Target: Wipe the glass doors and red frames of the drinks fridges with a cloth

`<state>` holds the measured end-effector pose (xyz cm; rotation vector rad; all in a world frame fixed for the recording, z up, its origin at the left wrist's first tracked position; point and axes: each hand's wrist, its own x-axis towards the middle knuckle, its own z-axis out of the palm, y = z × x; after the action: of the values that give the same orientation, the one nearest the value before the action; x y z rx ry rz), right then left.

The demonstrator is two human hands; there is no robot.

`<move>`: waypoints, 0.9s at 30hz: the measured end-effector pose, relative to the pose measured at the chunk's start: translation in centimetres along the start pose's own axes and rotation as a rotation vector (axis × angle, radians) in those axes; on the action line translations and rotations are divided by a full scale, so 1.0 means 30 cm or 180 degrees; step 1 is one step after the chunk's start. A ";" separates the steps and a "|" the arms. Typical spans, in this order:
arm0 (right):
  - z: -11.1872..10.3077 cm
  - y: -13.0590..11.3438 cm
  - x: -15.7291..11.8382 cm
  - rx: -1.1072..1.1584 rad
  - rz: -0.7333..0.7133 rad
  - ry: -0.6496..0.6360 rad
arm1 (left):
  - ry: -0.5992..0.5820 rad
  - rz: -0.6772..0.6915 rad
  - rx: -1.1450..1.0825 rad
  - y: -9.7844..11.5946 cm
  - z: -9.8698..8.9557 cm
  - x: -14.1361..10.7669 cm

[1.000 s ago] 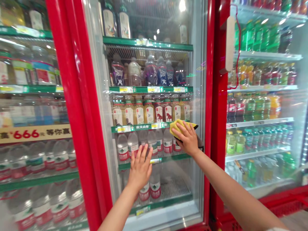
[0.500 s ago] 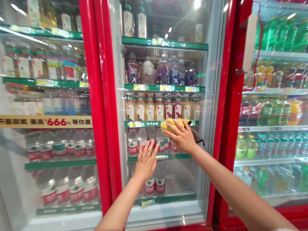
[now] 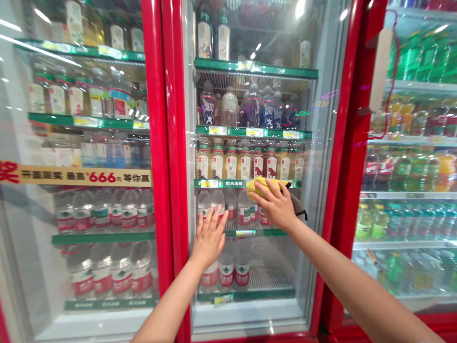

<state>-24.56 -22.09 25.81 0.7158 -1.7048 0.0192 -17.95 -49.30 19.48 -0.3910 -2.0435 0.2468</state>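
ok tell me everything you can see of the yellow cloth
The cloth looks like soft fabric, bright yellow on one part and dark grey on another, with black at a corner and a thin black strip at its lower right end. It is bunched, partly hidden under the right hand, whose fingers lie over it. It appears to be pressed against the glass door, over a green shelf edge seen through the glass.

the cloth (image 3: 296, 205) is part yellow, part dark grey, with a black edge. it is bunched, lying against the glass door (image 3: 273, 250), right of mid-width. the door is transparent, upright and red-framed; bright light reflections show near its top.
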 end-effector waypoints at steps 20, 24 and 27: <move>0.066 -0.163 0.262 0.0322 0.0424 0.0264 | 0.0009 -0.0258 0.0293 -0.153 -0.081 -0.054; 0.090 -0.316 0.364 0.0440 0.0230 0.0065 | 0.0019 -0.0372 0.0308 -0.175 -0.083 -0.083; 0.095 -0.343 0.301 0.0502 -0.0555 -0.0141 | -0.0030 -0.0367 0.0310 -0.187 -0.085 -0.112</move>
<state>-23.05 -35.54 29.35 0.9870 -1.6904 0.0163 -15.18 -55.73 19.85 -0.2116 -2.0463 0.2769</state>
